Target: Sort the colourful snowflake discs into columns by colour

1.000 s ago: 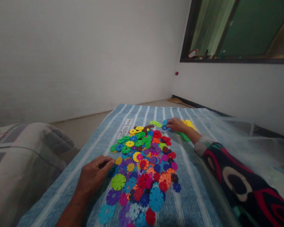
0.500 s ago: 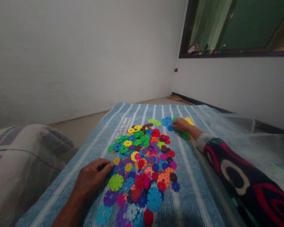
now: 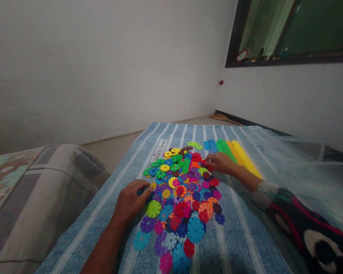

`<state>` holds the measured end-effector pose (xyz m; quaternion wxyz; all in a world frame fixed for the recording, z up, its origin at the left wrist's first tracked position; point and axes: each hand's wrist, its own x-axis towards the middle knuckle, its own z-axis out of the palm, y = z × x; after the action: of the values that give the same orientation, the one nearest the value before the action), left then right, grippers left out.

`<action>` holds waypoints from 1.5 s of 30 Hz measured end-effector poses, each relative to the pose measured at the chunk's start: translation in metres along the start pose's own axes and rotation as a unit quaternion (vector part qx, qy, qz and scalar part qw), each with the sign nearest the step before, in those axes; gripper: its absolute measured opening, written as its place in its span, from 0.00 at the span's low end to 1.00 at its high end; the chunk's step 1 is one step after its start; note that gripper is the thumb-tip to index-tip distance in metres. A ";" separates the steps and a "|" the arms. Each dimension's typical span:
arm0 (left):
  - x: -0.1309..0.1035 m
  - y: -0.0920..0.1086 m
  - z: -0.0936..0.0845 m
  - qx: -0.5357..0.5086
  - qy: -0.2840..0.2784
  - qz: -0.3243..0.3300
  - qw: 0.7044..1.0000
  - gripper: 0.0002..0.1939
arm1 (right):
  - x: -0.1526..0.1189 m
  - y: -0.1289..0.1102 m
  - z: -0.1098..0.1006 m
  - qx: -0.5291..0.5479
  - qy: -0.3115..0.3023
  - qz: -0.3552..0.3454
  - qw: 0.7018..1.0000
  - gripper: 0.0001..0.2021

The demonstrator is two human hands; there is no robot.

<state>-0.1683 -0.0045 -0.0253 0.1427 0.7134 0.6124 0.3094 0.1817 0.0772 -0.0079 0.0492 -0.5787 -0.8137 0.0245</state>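
Observation:
Snowflake discs in many colours lie in a loose pile on the striped blue cloth (image 3: 94, 228). At the pile's left edge rests my left hand (image 3: 131, 199), thumb and forefinger slightly apart beside an orange-yellow disc (image 3: 153, 186). Over the pile's upper right edge, my right hand (image 3: 221, 162) has its fingertips closed at a red disc (image 3: 209, 167); the fingers partly hide it. Beyond that hand lie rows of joined discs: blue (image 3: 210, 145), green (image 3: 226, 149) and yellow (image 3: 246, 158), with an orange row between the last two. Light green discs (image 3: 194, 145) sit left of them.
Clear plastic sheeting or a bag (image 3: 300, 160) spreads along the right side. Draped bedding (image 3: 65, 182) stands at the left. White walls (image 3: 131, 68) and a dark-framed window (image 3: 288, 30) rise behind.
My right hand has come back from the blue and green rows to the upper right of the pile. The left hand stays by the pile's left edge. The camera view has shifted slightly.

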 end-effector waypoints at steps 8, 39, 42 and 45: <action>0.000 -0.001 0.009 0.008 0.022 0.045 0.999 0.17 | -0.080 -0.019 0.035 0.091 0.010 0.060 0.994 0.14; -0.005 0.012 0.042 0.046 0.079 0.180 0.980 0.11 | -0.109 -0.035 0.083 0.292 0.256 -0.156 0.908 0.16; -0.003 0.018 0.042 0.047 0.070 0.182 0.980 0.11 | -0.108 -0.032 0.077 0.328 0.257 -0.119 0.901 0.13; 0.006 0.030 0.046 0.057 0.045 0.183 0.980 0.12 | -0.106 -0.027 0.073 0.345 0.254 -0.077 0.900 0.09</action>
<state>-0.1166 0.0028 -0.0415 0.0150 0.8058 0.4940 0.3262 0.1824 -0.0302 -0.0835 0.4526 -0.4478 -0.7560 0.1521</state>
